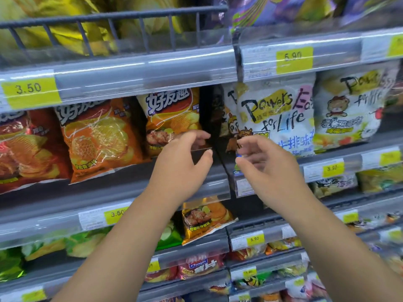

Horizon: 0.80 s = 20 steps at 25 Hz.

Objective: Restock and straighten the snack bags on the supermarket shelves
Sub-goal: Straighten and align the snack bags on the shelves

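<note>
Grey shelving (pixel 54 201) w/ clear price rails (pixel 141 68) — yellow tags (pixel 30 89), wire guard (pixel 109 18) up top.

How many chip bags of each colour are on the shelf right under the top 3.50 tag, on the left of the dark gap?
Red bag: 1
Orange bags: 2
Total: 3

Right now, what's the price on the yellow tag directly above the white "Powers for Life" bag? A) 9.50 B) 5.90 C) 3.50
B: the yellow tag on the shelf edge above the white bag reads 5.90; 3.50 is on the far-left tag.
</note>
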Available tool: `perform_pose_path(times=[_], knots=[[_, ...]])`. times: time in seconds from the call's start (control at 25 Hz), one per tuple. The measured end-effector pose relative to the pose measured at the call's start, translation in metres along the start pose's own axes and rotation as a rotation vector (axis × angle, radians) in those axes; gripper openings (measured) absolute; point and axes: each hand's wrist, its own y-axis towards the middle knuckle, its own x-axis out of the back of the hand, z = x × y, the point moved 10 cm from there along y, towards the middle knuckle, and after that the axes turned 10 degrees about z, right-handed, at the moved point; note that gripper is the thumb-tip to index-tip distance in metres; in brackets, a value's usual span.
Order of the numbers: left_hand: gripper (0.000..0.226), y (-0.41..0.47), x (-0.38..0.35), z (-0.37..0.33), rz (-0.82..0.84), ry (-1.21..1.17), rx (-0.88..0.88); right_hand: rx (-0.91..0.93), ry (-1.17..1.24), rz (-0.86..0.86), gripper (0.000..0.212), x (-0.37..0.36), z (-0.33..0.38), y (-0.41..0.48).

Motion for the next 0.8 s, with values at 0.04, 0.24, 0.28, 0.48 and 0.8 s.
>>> perform_pose_path(times=[0.04,0.24,0.28,0.48,0.8], knots=[[0.031,0.001,-0.007,-0.008,0.025,0.05,-0.028,-0.022,-0.026,-0.039,0.023,0.011,-0.005,-0.005],[0.053,0.002,-0.029,-0.039,0.055,0.144,-0.152,-0.09,-0.393,-0.168,0.034,0.058,-0.018,-0.021],[0.058,0.002,-0.032,-0.044,0.047,0.135,-0.173,-0.104,-0.457,-0.182,0.038,0.066,-0.021,-0.022],[0.081,0.006,-0.058,-0.066,-0.003,0.165,-0.245,-0.113,-0.567,-0.147,0.068,0.087,-0.038,-0.012],[0.071,0.034,-0.101,-0.069,-0.157,0.381,-0.126,0.114,-0.568,-0.129,0.073,0.096,-0.061,0.016]])
